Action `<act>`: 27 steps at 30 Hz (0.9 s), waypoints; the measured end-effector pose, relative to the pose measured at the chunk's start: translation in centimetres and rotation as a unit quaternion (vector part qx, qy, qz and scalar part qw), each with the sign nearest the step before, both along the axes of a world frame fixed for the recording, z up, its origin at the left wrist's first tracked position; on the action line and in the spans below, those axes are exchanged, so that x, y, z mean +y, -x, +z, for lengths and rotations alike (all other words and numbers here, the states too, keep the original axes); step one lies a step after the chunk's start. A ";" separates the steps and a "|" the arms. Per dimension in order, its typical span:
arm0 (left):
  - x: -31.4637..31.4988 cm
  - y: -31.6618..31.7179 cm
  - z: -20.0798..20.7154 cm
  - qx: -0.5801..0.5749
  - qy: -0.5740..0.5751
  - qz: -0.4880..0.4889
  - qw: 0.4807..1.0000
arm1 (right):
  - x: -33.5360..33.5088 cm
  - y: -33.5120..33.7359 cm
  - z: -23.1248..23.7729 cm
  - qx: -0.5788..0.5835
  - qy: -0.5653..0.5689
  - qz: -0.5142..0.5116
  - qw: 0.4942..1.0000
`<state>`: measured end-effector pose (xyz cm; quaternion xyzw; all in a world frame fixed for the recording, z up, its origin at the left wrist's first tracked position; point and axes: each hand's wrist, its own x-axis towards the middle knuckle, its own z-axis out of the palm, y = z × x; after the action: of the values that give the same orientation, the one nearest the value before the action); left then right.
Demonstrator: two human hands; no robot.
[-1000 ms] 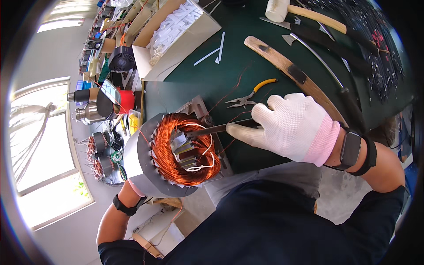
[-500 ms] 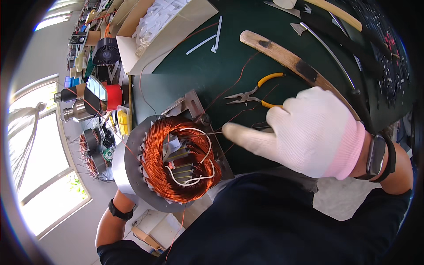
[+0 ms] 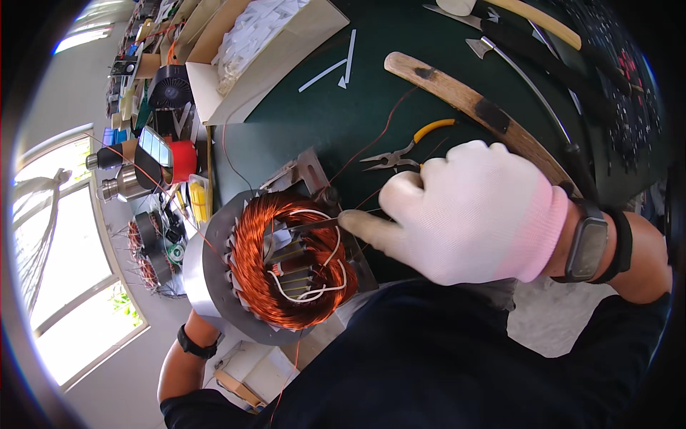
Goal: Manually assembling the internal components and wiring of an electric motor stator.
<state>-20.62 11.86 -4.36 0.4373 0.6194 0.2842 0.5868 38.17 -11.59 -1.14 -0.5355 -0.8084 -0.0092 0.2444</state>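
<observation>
Leftward is where the right hand [image 3: 471, 214] has been moving, and its thin metal blade [image 3: 318, 224] is now reaching over the copper coil's [image 3: 250, 247] rim into the opening. Its gloved fingers are closing around the blade, the index finger stretching along it. The coil is sitting in a grey metal cylinder [image 3: 202, 279] by the table's [image 3: 300, 121] near edge. The left hand is hiding behind the cylinder, so I can't tell its grip. Pliers [image 3: 393, 157] are lying just beyond the right hand.

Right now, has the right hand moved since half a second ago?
Yes: judged by the pliers, the right hand has moved left, toward the copper winding.
</observation>
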 end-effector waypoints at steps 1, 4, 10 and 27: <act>0.0 0.4 0.0 -0.005 0.005 -0.001 1.000 | 0.1 0.0 0.1 0.005 0.036 0.004 0.999; -0.9 2.8 1.1 -0.019 0.017 -0.003 1.000 | 0.8 0.7 -0.5 0.002 0.036 0.009 0.999; 0.7 1.6 -1.1 -0.075 0.034 -0.003 0.997 | 4.7 5.0 -1.3 0.136 0.056 0.102 0.984; -9.5 -3.7 -9.3 -0.259 0.013 0.089 0.962 | -3.8 -2.6 4.0 -0.111 0.052 -0.043 0.992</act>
<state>-16.92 2.34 -13.65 0.2838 0.4862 0.4307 0.7054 40.79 -15.37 2.90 -0.5777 -0.8059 -0.0365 0.1244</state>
